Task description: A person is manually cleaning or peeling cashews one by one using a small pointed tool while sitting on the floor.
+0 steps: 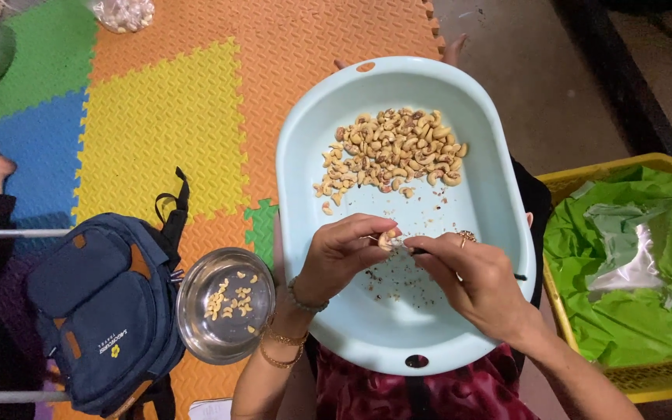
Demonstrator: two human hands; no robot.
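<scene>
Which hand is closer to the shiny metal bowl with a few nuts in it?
The left hand. The metal bowl sits on the mat just left of and below it, beside the left wrist. The right hand is farther away, over the blue tub, across from the left hand.

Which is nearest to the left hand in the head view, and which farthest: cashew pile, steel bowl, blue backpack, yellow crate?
From the left hand:
1. Cashew pile, just above, inside the tub.
2. Steel bowl, lower left, on the mat.
3. Blue backpack, far left.
4. Yellow crate, far right.
</scene>
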